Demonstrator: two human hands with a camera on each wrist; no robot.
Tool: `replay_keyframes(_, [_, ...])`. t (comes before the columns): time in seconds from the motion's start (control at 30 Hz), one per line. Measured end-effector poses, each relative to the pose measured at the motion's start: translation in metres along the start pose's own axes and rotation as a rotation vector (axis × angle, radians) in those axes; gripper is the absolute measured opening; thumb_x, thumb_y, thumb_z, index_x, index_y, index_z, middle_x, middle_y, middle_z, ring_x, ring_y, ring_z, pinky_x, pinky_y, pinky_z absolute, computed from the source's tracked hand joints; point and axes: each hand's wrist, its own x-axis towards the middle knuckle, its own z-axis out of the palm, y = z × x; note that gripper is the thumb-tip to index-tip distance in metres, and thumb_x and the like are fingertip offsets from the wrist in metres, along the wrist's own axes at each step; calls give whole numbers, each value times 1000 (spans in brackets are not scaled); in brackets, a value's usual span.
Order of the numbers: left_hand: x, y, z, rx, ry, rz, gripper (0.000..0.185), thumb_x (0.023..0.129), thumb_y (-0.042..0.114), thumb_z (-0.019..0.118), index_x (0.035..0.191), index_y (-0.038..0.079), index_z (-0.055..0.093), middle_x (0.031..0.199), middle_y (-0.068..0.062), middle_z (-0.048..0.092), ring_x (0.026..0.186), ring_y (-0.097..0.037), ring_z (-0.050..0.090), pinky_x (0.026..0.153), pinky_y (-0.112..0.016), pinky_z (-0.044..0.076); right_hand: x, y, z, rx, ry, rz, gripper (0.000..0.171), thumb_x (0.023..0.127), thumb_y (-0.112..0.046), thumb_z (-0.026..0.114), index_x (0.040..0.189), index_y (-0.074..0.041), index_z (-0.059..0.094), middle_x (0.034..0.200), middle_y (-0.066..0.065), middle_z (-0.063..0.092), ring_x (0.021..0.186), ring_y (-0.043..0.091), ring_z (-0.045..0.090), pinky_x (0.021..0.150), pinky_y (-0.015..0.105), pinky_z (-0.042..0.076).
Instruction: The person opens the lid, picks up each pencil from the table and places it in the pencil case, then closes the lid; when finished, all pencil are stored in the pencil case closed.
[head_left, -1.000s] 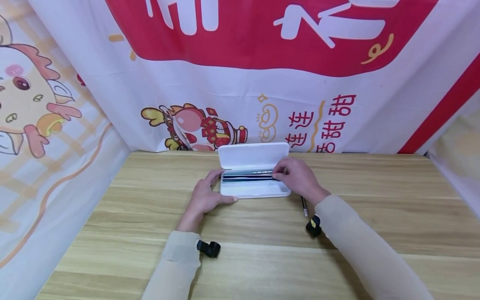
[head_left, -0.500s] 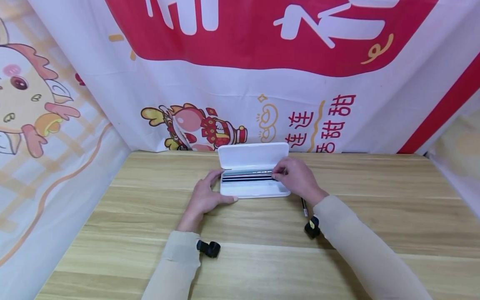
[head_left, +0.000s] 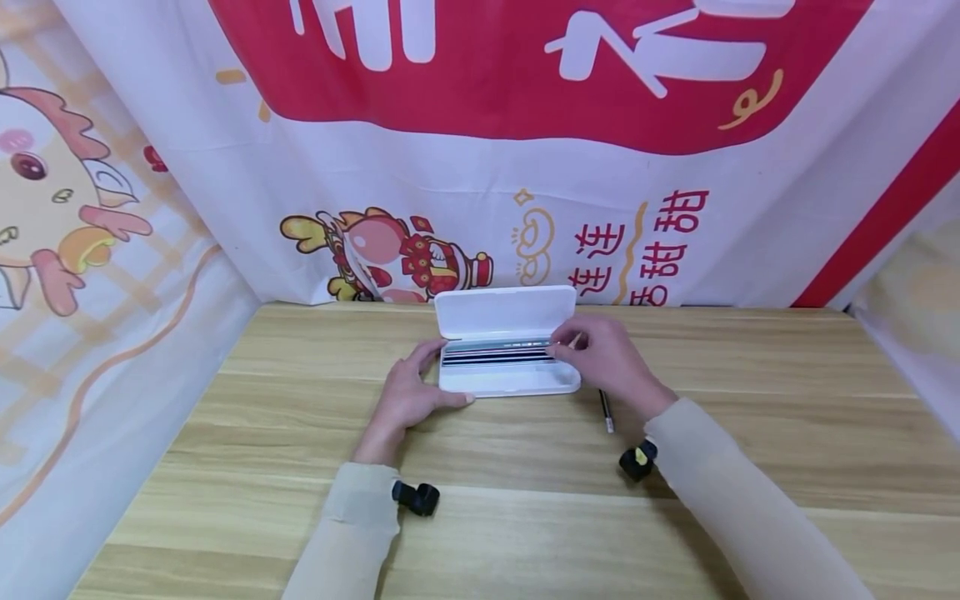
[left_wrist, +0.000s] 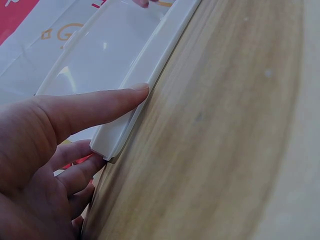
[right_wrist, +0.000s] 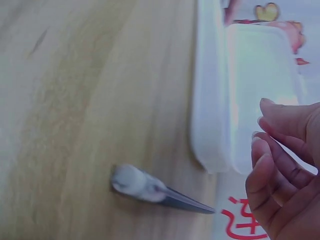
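A white pencil case (head_left: pixel 491 383) lies on the table with its lid (head_left: pixel 506 312) raised at the back. Several dark pencils (head_left: pixel 491 357) lie lengthwise in its tray. My left hand (head_left: pixel 408 392) holds the case's left end, thumb (left_wrist: pixel 120 102) along the front edge and the other fingers round the left side. At the right end, my right hand (head_left: pixel 603 354) hovers over the tray near the pencil ends. In the right wrist view its thumb and forefinger stand slightly apart, with nothing visible between them.
A black pencil with a pale end (head_left: pixel 607 414) lies on the wooden table (head_left: pixel 525 533), right of the case and partly beneath my right hand. A printed cloth (head_left: pixel 465 158) hangs behind the table's back edge.
My right hand has shifted slightly right and its fingertips have come away from the pencils. The pencils in the tray have settled flatter. My left hand stays on the case.
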Motion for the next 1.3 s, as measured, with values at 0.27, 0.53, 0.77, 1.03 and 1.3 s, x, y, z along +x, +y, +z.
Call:
replay_keyframes(0.27, [0,-1,-1,10,-1,0,97,75,26,99,159,32,51,171,-4,46,166,-38,22,135,-66,11,-22,-1,-20,89,29,82,21,101,-34,77,115,-18,78,109,1,76,99,24,64,77,37,57])
replay_keyframes(0.53, [0,-2,-1,8,-1,6,96,76,26,99,159,31,51,171,-5,46,166,-38,21,136,-65,10,-41,0,-36,146,87,197,33,102,-44,74,124,-19,75,117,4,75,101,27,66,76,35,62])
replay_keyframes(0.77, [-1,-1,-1,6,-2,6,97,75,26,99,159,30,51,171,-5,46,166,-38,22,136,-65,10,-53,12,-46,234,129,258,50,104,-57,65,135,-18,70,121,14,72,98,34,69,77,38,66])
replay_keyframes(1.03, [-1,-1,-2,9,4,33,97,74,25,100,158,28,52,169,-6,48,163,-37,28,135,-64,17,-60,29,-52,279,132,310,62,104,-59,62,144,-11,63,121,17,68,89,19,69,75,29,65])
replay_keyframes(1.3, [0,-1,0,6,5,32,98,72,25,101,158,29,53,169,-6,48,164,-37,29,135,-64,17,-69,44,-45,264,73,322,54,104,-49,69,137,-6,63,105,18,71,78,19,70,68,31,65])
